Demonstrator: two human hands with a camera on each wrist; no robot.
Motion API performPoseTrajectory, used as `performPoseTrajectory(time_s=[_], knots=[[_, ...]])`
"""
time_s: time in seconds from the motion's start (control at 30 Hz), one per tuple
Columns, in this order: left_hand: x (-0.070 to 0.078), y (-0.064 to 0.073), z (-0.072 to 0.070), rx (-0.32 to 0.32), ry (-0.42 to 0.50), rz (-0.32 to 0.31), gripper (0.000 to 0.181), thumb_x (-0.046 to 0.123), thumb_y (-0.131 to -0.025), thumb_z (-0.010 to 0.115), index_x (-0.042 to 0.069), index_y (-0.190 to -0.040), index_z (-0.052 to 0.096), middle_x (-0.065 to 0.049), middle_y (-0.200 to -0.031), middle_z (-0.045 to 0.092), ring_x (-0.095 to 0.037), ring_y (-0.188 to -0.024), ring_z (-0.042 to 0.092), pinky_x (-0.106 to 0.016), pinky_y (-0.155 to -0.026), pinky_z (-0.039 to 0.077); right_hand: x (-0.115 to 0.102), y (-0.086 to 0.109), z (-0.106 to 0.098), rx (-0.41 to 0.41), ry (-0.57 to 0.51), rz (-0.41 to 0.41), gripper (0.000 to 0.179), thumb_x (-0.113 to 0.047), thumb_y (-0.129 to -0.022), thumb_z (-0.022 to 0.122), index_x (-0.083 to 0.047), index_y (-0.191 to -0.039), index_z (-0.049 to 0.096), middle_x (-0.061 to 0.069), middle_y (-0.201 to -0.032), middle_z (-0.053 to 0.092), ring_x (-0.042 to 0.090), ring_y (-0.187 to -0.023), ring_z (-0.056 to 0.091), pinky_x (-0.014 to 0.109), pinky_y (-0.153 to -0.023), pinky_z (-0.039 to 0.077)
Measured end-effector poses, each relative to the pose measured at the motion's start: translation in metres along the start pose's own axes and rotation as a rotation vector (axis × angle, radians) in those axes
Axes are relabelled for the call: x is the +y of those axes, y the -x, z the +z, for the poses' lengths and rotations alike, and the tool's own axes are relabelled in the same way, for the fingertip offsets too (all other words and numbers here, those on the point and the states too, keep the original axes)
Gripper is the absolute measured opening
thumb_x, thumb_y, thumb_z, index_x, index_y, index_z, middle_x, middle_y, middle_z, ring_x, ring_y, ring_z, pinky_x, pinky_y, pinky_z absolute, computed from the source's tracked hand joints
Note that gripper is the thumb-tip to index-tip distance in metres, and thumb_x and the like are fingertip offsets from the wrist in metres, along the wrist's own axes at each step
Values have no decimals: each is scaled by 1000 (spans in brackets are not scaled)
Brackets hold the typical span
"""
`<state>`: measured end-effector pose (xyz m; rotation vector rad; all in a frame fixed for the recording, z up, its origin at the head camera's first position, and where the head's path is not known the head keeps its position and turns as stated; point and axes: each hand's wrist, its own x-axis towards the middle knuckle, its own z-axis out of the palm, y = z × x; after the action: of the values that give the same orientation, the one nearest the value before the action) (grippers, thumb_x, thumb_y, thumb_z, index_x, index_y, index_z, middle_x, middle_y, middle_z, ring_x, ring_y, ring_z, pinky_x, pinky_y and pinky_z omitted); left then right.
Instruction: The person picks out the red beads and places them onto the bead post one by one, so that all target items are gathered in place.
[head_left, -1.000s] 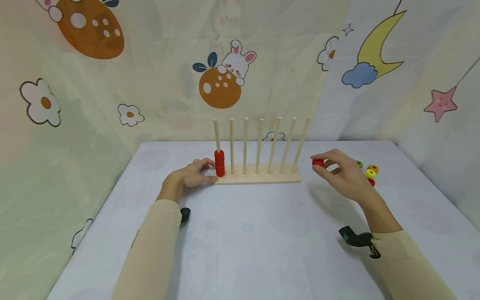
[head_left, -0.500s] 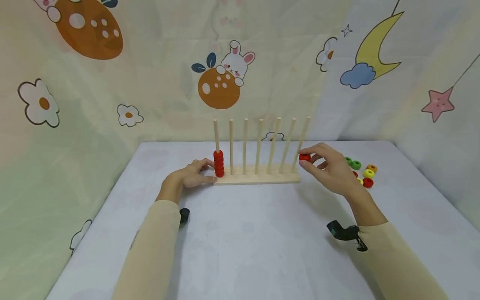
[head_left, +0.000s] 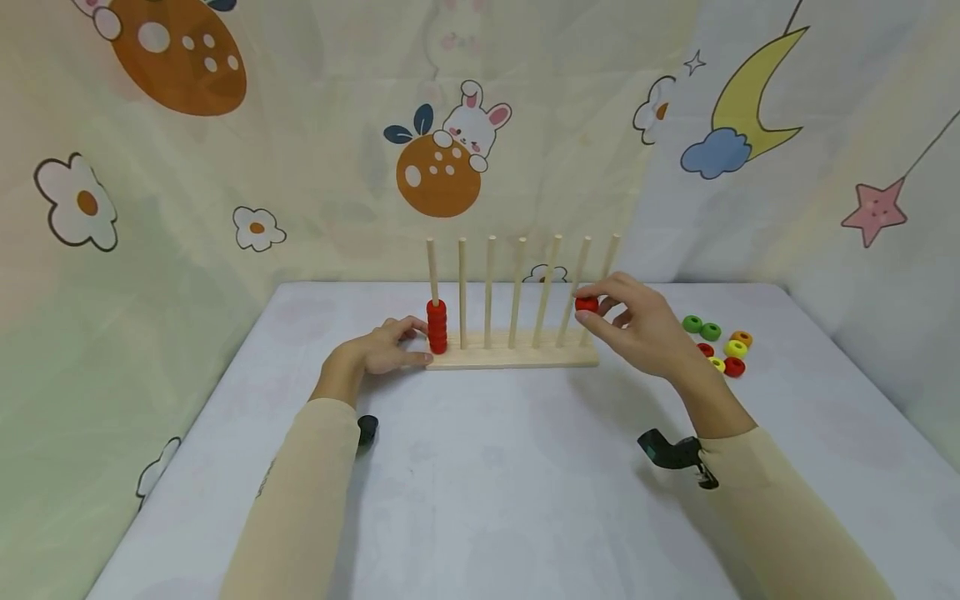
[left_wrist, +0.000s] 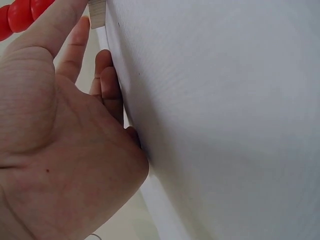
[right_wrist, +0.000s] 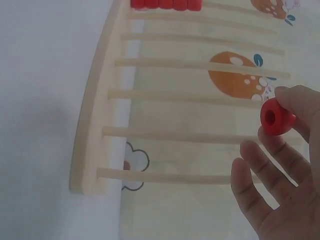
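Observation:
In the head view a wooden rack (head_left: 517,358) with a row of upright pegs stands on the table. Red beads (head_left: 437,327) are stacked on its leftmost peg. My left hand (head_left: 382,346) holds the rack's left end, thumb at the front corner and index finger behind. The left wrist view has the rack's end (left_wrist: 97,14) at the thumb tip. My right hand (head_left: 637,321) pinches a red bead (head_left: 587,305) between thumb and index finger, raised near the right-hand pegs. In the right wrist view the bead's hole (right_wrist: 270,117) faces the pegs and the other fingers are spread.
To the right on the table lie loose beads: green ones (head_left: 709,332), an orange one (head_left: 742,338), yellow ones (head_left: 735,349) and red ones (head_left: 734,367). A patterned cloth (head_left: 337,167) hangs behind the table. Each sleeve carries a black wrist camera (head_left: 670,450).
My right hand has carried the red bead leftward and slightly up, from beyond the rack's right end to over its right-hand pegs. The left hand has stayed at the rack's left end.

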<state>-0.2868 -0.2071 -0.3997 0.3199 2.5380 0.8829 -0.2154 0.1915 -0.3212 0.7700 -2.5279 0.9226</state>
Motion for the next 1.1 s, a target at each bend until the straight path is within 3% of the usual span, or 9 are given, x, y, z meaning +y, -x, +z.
performPoseTrajectory(time_s=[0.33, 0.67, 0.97, 1.1], knots=[[3, -1, 1, -2, 1, 18, 55, 46, -94, 71, 31, -140, 46, -11, -152, 38, -35, -144, 32, -65, -114, 29, -17, -7, 9, -41, -74, -18, 26, -17, -97, 72, -17, -123, 71, -1, -113, 66, 15, -93, 63, 31, -72, 55], [1, -2, -1, 3, -25, 30, 54, 47, -94, 70, 30, -139, 47, -11, -150, 40, -34, -143, 34, -64, -114, 30, -32, -20, 18, -44, -127, -115, 27, -14, -96, 73, -17, -123, 71, -3, -110, 66, 13, -89, 64, 32, -67, 55], [-1, 1, 0, 10, -22, 12, 57, 48, -93, 70, 29, -141, 46, -13, -151, 39, -36, -144, 33, -66, -114, 29, -47, -38, 23, -77, -156, -128, 25, -16, -97, 72, -17, -122, 71, -2, -110, 65, 14, -90, 64, 34, -69, 56], [0, 1, 0, 10, -23, 17, 57, 47, -94, 70, 28, -141, 46, -13, -151, 39, -36, -144, 33, -66, -115, 29, -54, -41, 26, -60, -173, -123, 32, -16, -97, 72, -17, -129, 68, -1, -114, 66, 14, -91, 64, 33, -70, 56]])
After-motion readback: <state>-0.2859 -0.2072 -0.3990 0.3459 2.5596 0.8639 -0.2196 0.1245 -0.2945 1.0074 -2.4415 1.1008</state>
